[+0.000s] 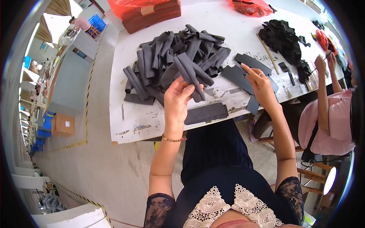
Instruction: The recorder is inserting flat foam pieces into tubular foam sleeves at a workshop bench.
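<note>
Left hand [178, 99] has its grip closed around a folded grey piece [189, 73], thumb on one side and fingers wrapped over the near end; the piece is raised just in front of the grey pile [173, 57] and overlaps its near edge. Right hand [261, 84] is spread, fingers extended and pressing down on flat dark grey cut pieces [243, 72] lying immediately right of the pile; it pinches nothing. One flat dark strip [206, 113] lies on the white worktop [133, 114] on the near side of the pile, close to the worktop's edge. A heap of black pieces [283, 38] sits well to the right of the pile. Beyond that heap, another person in pink [327, 117] has hands at the worktop's right end. Red bags [146, 9] lie on the far side of the pile.
</note>
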